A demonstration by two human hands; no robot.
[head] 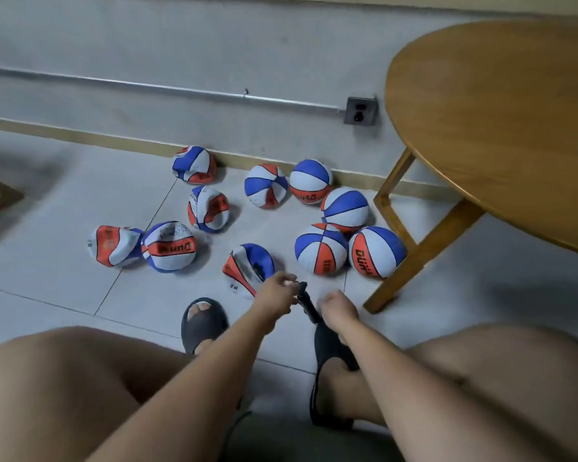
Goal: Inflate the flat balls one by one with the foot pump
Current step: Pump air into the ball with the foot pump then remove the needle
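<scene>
The left hand (277,293) has curled fingers and pinches the top end of the black pump piece (307,305). The right hand (338,306) is just beside that piece with curled fingers, too blurry to tell if it grips. A flat ball (247,266) lies on the floor (64,295) just past the left hand. Round balls (321,248) sit past the right hand.

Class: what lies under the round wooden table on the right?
Under the table, only its wooden legs and grey floor tiles show. The rounded balls lie beside the legs. Its top covers the floor farther right, so anything there is hidden.
</scene>
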